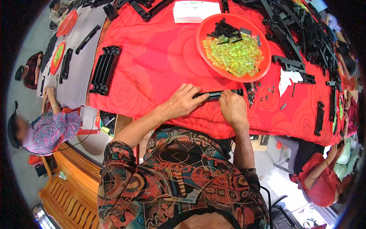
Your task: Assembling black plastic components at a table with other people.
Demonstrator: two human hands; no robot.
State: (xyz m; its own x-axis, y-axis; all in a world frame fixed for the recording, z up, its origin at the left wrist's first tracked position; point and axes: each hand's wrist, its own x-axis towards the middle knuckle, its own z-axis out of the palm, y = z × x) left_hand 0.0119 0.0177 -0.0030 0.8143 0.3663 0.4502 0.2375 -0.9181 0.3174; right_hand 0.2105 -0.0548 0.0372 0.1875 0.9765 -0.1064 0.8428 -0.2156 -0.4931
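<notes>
A long black plastic part (pixel 213 94) lies at the near side of the red-clothed table, between my two hands. My left hand (pixel 183 100) grips its left end, fingers and thumb closed around it. With fingers bent down onto its middle, my right hand (pixel 233 108) presses or pinches the same part; whether a smaller piece sits under those fingertips is hidden. Just beyond stands a red plastic basin (pixel 202 49) of yellow-green translucent pieces (pixel 234 57), with thin black strips (pixel 225 32) on top. Small black bits (pixel 251 91) lie scattered right of the part.
Several similar black parts (pixel 105 70) stand in a row at the left. A big heap of black parts (pixel 301 34) covers the far right, near a crumpled white tissue (pixel 288 80). A white packet (pixel 196 11) lies at the back. Other people work at both sides; a wooden bench (pixel 72 191) is lower left.
</notes>
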